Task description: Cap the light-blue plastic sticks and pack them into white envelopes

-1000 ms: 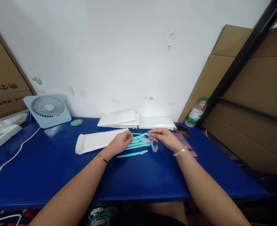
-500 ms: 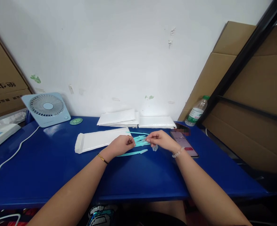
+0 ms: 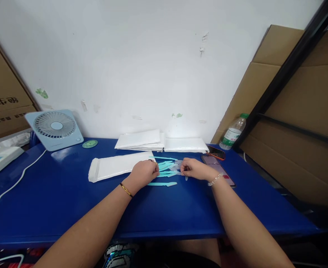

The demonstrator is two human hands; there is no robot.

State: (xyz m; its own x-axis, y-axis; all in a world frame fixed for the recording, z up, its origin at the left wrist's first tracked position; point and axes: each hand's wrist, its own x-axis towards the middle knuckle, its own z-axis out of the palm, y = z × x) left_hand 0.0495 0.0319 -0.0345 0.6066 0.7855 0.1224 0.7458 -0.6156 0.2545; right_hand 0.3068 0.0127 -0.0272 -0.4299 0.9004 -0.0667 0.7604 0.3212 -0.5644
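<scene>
Several slim teal eyebrow razors point(image 3: 166, 165) with clear, whitish tips lie in a loose bundle on the blue table. My left hand point(image 3: 145, 172) is closed in a pinch at the handle ends, on one razor of the bundle. Across from it, my right hand point(image 3: 195, 169) pinches at the whitish tip end of a razor, its other fingers curled in. A single razor point(image 3: 164, 184) lies apart on the near side of the bundle. Below my right fingertips a small clear cap point(image 3: 186, 178) shows in part. The fingertips partly hide what they grip.
A white padded envelope point(image 3: 110, 166) lies left of the bundle, and stacked white envelopes point(image 3: 140, 139) rest against the wall. Right of my hand are a phone point(image 3: 228, 178) and a water bottle point(image 3: 233, 133). A blue fan point(image 3: 57, 128) and green disc point(image 3: 90, 144) stand left.
My right hand has shifted slightly right and its fingers have curled in more. The near single razor has shifted slightly right and down. My left hand stays almost in place.
</scene>
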